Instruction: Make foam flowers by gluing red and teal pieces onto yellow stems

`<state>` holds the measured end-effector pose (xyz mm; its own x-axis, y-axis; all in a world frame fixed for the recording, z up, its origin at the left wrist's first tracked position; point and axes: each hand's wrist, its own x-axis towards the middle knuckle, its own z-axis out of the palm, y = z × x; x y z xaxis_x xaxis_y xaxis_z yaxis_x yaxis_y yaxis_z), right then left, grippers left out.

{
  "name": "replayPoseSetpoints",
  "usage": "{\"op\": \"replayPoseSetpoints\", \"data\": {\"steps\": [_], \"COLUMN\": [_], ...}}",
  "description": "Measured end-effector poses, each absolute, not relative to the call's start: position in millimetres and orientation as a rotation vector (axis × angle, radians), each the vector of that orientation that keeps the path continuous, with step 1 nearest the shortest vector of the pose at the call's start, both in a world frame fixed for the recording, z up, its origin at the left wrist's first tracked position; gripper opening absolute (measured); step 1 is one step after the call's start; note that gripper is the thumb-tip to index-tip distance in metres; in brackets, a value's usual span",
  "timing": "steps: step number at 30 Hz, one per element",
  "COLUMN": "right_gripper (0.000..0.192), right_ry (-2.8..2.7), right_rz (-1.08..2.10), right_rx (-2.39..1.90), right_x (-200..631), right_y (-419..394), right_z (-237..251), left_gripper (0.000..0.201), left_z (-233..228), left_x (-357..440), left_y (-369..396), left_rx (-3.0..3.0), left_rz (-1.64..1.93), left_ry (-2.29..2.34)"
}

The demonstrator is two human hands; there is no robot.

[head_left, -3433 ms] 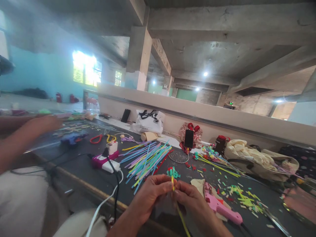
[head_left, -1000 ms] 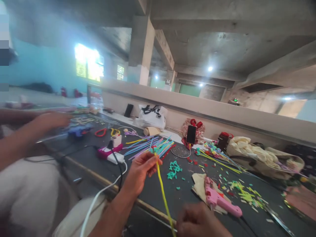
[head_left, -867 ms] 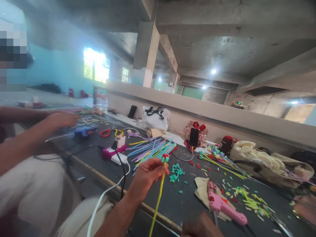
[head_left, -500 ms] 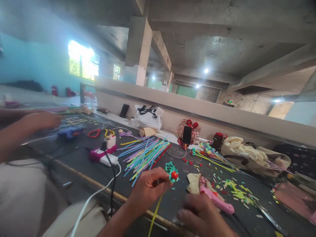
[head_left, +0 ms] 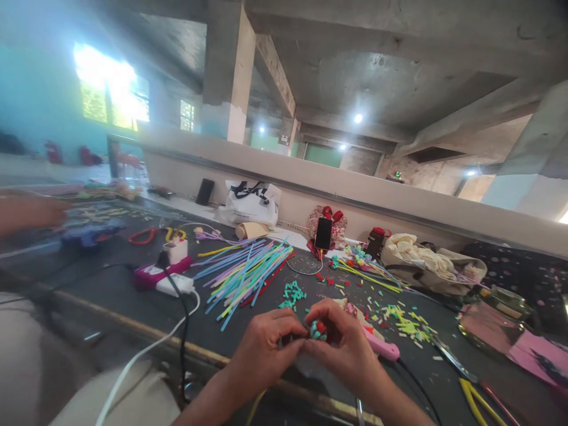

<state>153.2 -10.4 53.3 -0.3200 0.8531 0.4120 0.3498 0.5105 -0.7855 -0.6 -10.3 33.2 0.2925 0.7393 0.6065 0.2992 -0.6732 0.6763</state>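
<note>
My left hand and my right hand meet above the near edge of the dark table. Between their fingertips they pinch a small teal and red flower head on a yellow stem that hangs down below my left wrist. A pink glue gun lies on a cloth just right of my right hand. A small heap of teal cut pieces lies behind my hands.
A fan of coloured straws lies at centre left, beside a pink and white power strip with cables. Finished flower stems, a phone, bags and pliers lie to the right. Another person's hand works at far left.
My right hand came up from the table's edge and joined the left on the flower head. The left hand lowered the stem toward me, and the view turned slightly right.
</note>
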Motion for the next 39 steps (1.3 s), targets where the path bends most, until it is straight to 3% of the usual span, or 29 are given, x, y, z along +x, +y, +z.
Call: {"op": "replayPoseSetpoints", "data": {"steps": [7,13,17,21,28,32,39], "right_gripper": [0.013,0.040,0.015,0.026,0.022,0.026,0.023], "right_ry": [-1.954,-1.908,-1.854,-1.950,-2.041,-1.960,-1.986], "right_rz": [0.678,0.782,0.786,0.905,0.788,1.001,1.014], "right_rx": [-1.063,-1.136,-1.157,-1.128,-1.051,-0.805,-0.797], "right_x": [153.3,155.0,163.6,168.5,143.6,120.9,110.0], "right_y": [-8.7,-11.6,-8.8,-3.0,5.0,6.9,6.3], "right_z": [53.5,57.2,55.3,45.8,40.5,48.1,53.8], "left_gripper": [0.015,0.012,0.017,0.023,0.021,0.015,0.015], "left_z": [30.6,39.3,44.6,44.2,39.2,40.0,42.4], "left_x": [0.9,-7.3,-12.9,-8.4,-1.7,0.5,0.5], "left_y": [-8.5,-6.8,-6.2,-8.1,-3.0,-1.6,-4.3], "left_rx": [2.125,1.996,1.687,1.250,0.816,0.702,0.713], "left_rz": [1.309,1.364,1.364,1.335,1.363,1.396,1.379], "left_ry": [0.960,0.934,0.930,0.790,0.543,0.450,0.420]}}
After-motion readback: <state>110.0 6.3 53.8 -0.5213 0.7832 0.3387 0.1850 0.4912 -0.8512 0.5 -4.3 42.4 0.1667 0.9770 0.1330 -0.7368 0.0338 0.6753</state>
